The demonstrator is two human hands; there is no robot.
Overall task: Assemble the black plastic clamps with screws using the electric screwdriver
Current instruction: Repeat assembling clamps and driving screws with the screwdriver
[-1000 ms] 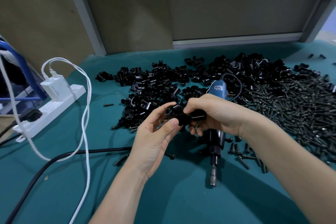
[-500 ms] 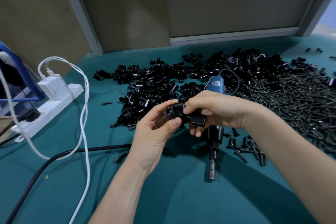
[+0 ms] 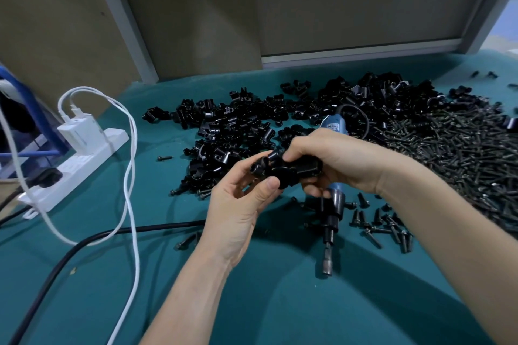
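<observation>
Fingers of the left hand [image 3: 238,204] and right hand [image 3: 339,159] pinch one black clamp [image 3: 280,171] between them, above the teal mat [image 3: 280,311]. One blue electric screwdriver [image 3: 332,216] runs under the right hand, bit toward the viewer. Brown panels [image 3: 350,8] in grey frames wall the bench. Behind lie one heap of clamps [image 3: 229,131] and, to the right, one heap of screws [image 3: 454,148], both beyond counting; one white power strip [image 3: 81,168] sits at the left.

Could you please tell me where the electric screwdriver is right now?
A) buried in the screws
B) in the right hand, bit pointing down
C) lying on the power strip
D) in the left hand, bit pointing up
B: the electric screwdriver passes through the right hand, its bit aimed down at the teal table; the left hand only pinches the black plastic clamp.
</observation>
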